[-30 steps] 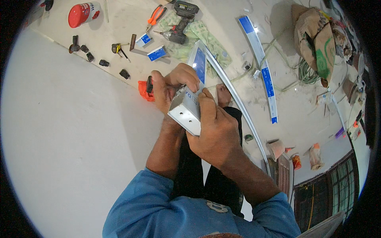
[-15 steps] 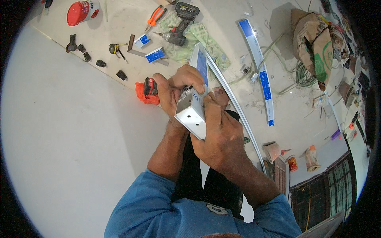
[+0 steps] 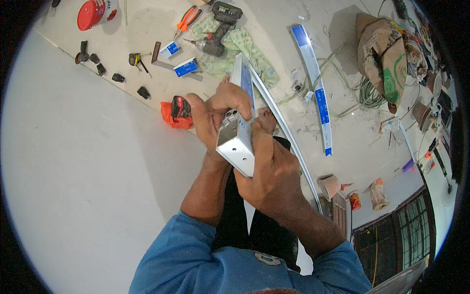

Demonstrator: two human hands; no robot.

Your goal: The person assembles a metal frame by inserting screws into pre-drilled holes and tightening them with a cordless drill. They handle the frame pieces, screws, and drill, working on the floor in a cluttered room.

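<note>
White metal channel (image 3: pixel 236 154) was held at mid-frame by the left hand (image 3: pixel 218 109) and right hand (image 3: pixel 271 166).
Fingers of both were pressed against its sides, its two-holed end facing the lower frame; a slack grip might have let it twist, scraping skin on a thin edge.

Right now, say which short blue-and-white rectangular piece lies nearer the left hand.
The lower blue-and-white piece in the picture; the upper piece lies nearer the orange-handled pliers.
</note>
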